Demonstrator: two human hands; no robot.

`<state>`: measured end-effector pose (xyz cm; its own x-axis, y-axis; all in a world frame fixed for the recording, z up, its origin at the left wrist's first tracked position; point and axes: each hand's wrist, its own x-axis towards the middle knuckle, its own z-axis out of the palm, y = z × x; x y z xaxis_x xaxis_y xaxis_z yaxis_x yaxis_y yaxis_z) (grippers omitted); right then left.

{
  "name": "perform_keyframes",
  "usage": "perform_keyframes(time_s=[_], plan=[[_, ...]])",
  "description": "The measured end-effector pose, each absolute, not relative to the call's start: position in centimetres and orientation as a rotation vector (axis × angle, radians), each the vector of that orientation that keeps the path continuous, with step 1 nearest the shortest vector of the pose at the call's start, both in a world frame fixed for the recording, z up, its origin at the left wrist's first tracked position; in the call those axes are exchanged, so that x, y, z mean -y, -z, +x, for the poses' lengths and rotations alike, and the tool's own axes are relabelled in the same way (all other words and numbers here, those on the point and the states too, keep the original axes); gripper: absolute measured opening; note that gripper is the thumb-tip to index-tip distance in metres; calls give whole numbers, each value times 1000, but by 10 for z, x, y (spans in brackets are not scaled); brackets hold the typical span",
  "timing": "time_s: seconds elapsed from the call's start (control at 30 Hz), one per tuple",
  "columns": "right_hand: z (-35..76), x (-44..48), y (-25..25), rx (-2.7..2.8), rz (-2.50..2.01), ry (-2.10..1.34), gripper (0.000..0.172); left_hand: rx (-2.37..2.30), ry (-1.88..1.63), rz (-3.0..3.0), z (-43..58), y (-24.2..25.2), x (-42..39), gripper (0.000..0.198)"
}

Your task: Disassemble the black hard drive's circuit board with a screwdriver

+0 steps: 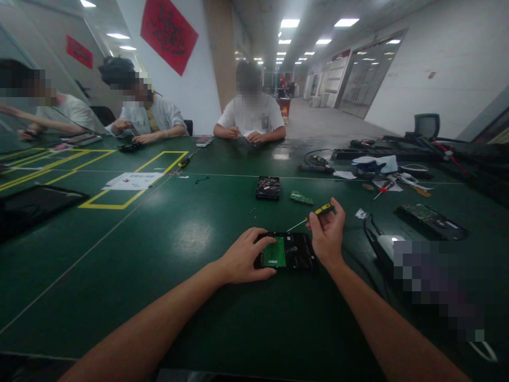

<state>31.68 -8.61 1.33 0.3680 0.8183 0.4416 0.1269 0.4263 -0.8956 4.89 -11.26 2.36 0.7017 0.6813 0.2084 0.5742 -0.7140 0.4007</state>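
Note:
A black hard drive (304,250) with a green circuit board (279,253) lies flat on the table in front of me. My left hand (248,255) grips its left end, thumb along the near edge and fingers over the board and far side. In my right hand (326,233) is a screwdriver with a yellow and black handle (323,210), pinched between thumb and fingers. Its thin shaft slants down to the left, the tip near the drive's far edge; whether it touches is too small to tell. Part of the drive's right end is hidden by my right hand.
Beyond the drive are another hard drive (268,188) and a loose green circuit board (301,198). To the right lie a drive with its board showing (432,220), a red-handled screwdriver (384,189) and cables. A white paper (135,181) lies left. Several people sit across the table.

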Motion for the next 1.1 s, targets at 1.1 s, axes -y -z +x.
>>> perform_keyframes(time_s=[1.1], plan=[[295, 107, -12, 1473, -994, -308, 72, -797, -608, 2697, 47, -21, 118, 52]])
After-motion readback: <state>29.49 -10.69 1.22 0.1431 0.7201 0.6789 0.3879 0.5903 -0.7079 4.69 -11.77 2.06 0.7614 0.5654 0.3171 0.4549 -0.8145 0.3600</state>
